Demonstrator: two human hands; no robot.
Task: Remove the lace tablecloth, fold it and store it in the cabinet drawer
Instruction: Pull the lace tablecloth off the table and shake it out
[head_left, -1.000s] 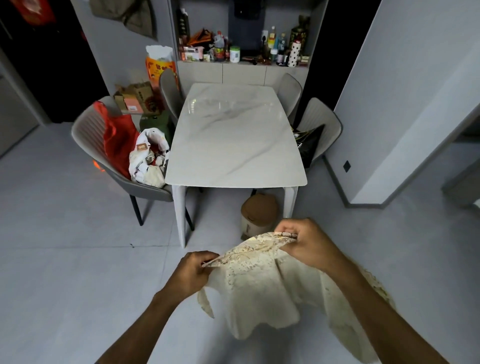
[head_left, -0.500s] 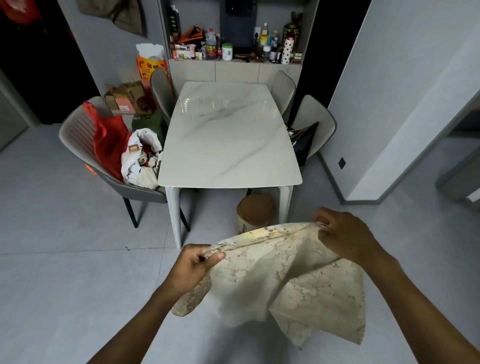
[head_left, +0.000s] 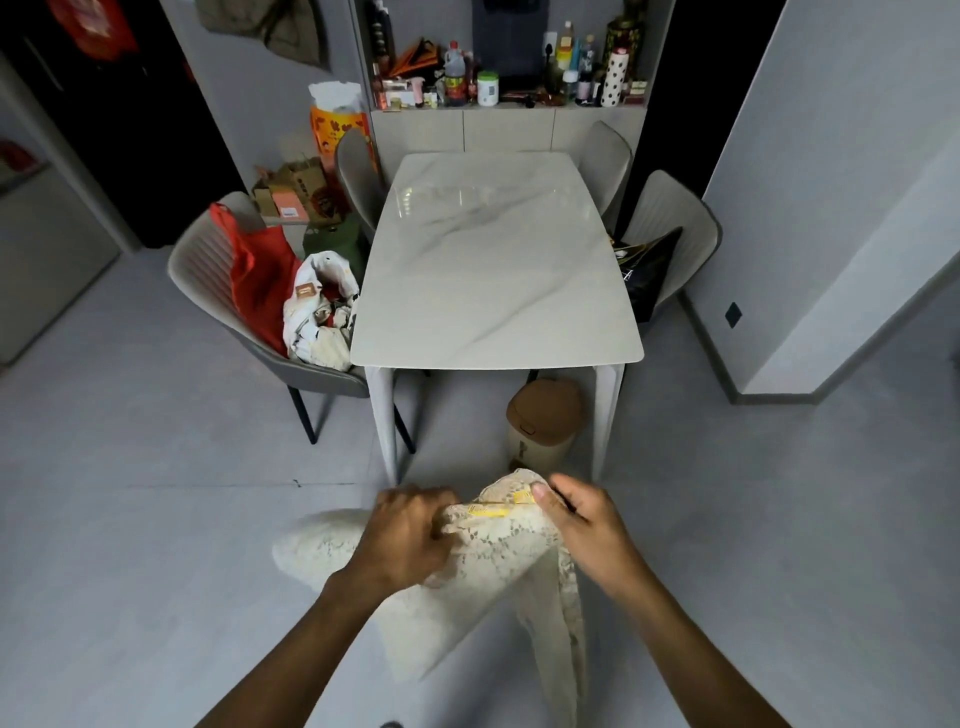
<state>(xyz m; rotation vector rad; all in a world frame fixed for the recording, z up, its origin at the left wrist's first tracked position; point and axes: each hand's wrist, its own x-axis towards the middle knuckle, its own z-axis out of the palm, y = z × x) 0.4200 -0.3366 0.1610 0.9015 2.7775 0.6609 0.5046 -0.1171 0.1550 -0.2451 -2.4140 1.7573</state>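
Observation:
The cream lace tablecloth (head_left: 488, 571) hangs bunched in front of me, off the bare marble table (head_left: 493, 270). My left hand (head_left: 410, 535) grips its upper edge on the left, and my right hand (head_left: 587, 525) pinches the same edge on the right. Both hands are close together, with a short stretch of folded edge between them. The rest of the cloth droops down in loose folds toward the floor. The pale cabinet (head_left: 509, 127) stands against the far wall behind the table; no drawer shows open.
Grey chairs surround the table; the left chair (head_left: 208, 270) holds a red bag and a white bag. A brown-lidded bin (head_left: 543, 415) stands under the table's near edge. Bottles and jars crowd the cabinet top (head_left: 493, 83). Boxes sit on the floor at far left.
My hands have come together from a wide spread, bringing the cloth's top edge into a short fold. The cloth now hangs narrower and lower.

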